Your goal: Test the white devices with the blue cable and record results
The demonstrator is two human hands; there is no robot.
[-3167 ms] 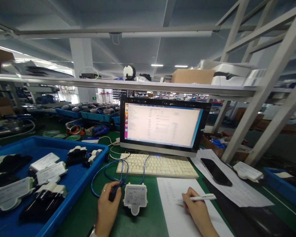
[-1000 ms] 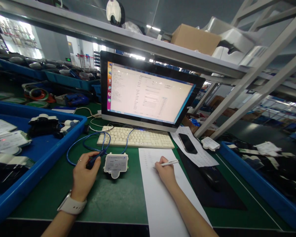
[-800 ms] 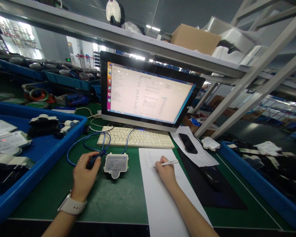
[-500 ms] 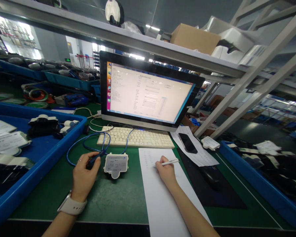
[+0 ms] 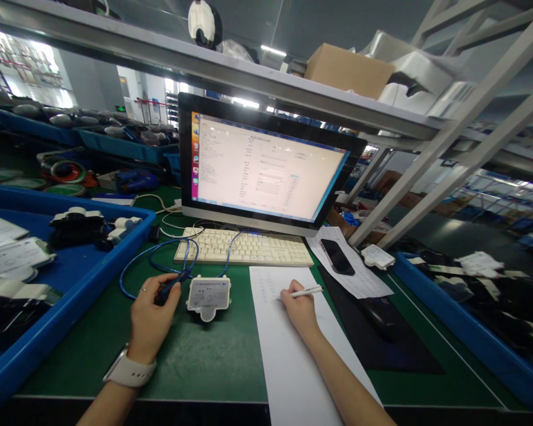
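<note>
My left hand (image 5: 153, 316) is closed around a dark connector (image 5: 166, 290) at the end of a blue cable (image 5: 131, 264). Just right of it, a white and grey labelled module (image 5: 208, 296) lies on the green mat. My right hand (image 5: 299, 307) grips a white pen (image 5: 308, 291), its tip down at a long sheet of paper (image 5: 284, 361). Rows of small handwriting run down the sheet's upper left part. The wrist and forearm rest across the paper.
Behind the hands stand a white keyboard (image 5: 244, 247) and a lit monitor (image 5: 266, 165). Blue trays of parts flank the mat, one left (image 5: 102, 281) and one right (image 5: 471, 337). A phone (image 5: 337, 256) lies on papers above a black mouse (image 5: 379, 319). A shelf (image 5: 249, 74) crosses overhead.
Both hands hold nearly the same positions. The view has shifted very slightly.
</note>
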